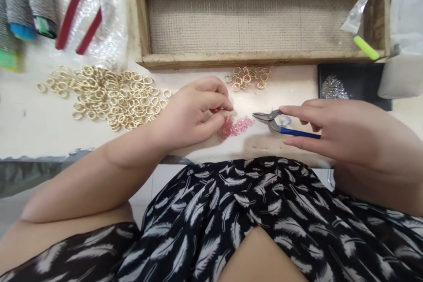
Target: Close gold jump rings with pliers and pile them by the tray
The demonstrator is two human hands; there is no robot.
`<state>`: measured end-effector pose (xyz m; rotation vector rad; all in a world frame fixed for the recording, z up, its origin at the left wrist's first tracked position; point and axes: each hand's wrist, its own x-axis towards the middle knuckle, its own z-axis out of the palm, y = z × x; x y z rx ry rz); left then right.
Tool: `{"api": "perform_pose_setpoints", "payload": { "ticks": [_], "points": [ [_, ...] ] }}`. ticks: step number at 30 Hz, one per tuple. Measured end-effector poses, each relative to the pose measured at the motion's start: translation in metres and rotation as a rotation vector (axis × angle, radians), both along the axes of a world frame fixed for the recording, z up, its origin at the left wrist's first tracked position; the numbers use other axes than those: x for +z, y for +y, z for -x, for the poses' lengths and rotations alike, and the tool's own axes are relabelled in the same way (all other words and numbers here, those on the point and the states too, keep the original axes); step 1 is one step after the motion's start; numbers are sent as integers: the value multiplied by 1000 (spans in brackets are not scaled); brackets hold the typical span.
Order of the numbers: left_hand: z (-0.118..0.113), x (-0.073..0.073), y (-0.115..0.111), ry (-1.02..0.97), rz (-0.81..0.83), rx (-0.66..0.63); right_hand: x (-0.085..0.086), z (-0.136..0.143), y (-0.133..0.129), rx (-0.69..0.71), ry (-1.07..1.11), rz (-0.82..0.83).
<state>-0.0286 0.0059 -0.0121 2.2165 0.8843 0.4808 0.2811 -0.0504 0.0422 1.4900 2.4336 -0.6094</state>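
My left hand [200,112] is closed, thumb and fingers drawn together at the left edge of a small heap of pink beads [236,126]. Whatever lies between its fingertips is too small or hidden to make out. To the right, my right hand [330,128] grips blue-handled pliers [299,132], one handle under the index finger and the other by the thumb. The pliers' jaws point left towards the beads. A small cluster of gold rings [246,78], some with pink on them, lies behind the beads. A big pile of gold rings [115,97] spreads left of my left hand.
A wooden frame with mesh [257,59] stands along the back. Behind the ring pile, red-handled pliers [69,20] rest on plastic wrap. At the right, a black tray [366,83] holds small silver pieces [334,88]. A yellow-capped tool [366,47] leans on the frame.
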Motion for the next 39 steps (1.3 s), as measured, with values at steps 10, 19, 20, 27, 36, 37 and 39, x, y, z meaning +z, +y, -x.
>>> {"api": "perform_pose_setpoints", "payload": {
  "ticks": [10,19,20,27,36,37,39],
  "points": [
    [0,-1,0,26,-8,27,-4,1,-3,54,-24,-48],
    [0,0,0,36,3,24,-15,10,-3,98,-29,-68],
    [0,0,0,49,6,26,-15,13,-3,100,-37,-87],
    [-5,3,-2,72,-3,22,-14,15,3,-11,-30,-138],
    [-46,24,4,400,-15,-138,-9,6,15,-222,11,-97],
    [-51,23,6,444,-11,-172,-10,6,15,-239,13,-100],
    [-57,19,8,476,-22,-219,-10,4,15,-253,27,-101]
  ]
}}
